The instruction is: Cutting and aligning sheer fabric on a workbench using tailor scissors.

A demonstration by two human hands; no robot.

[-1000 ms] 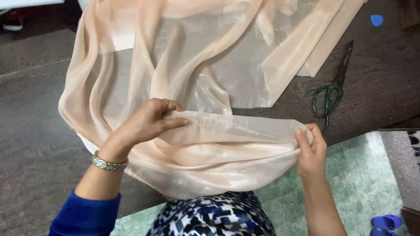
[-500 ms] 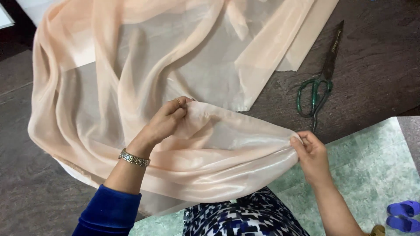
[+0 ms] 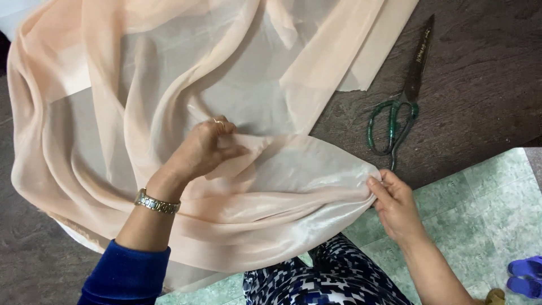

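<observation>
So there's a big sheet of sheer peach fabric [image 3: 169,85] spread over a dark wood-grain tabletop [image 3: 480,85], and it spills off the near edge toward the person's lap. The left hand [image 3: 200,149] sits on top of the fabric about in the middle, fingers curled shut with a bunch of the cloth pinched up in them, so there's a little ridge of folds right at the fingertips. A ring shows on one finger, and a metal watch [image 3: 157,201] sits on that wrist, just above a blue sleeve [image 3: 125,277]. The right hand [image 3: 395,203] is off at the fabric's near right corner, closed on the folded edge there, thumb on top and the cloth clamped between thumb and fingers. Between the two hands the fabric is doubled over and looks shinier and more opaque than the rest. Right of the fabric, clear of it on the bare tabletop, lies a pair of long scissors [image 3: 403,99] with green handles, blades closed and pointing away from the person. Past the fabric's right corner you can see greenish tiled floor [image 3: 485,197], plus blue and white patterned clothing [image 3: 322,279] below the fabric and a blue sandal [image 3: 528,274] on the floor far right.
</observation>
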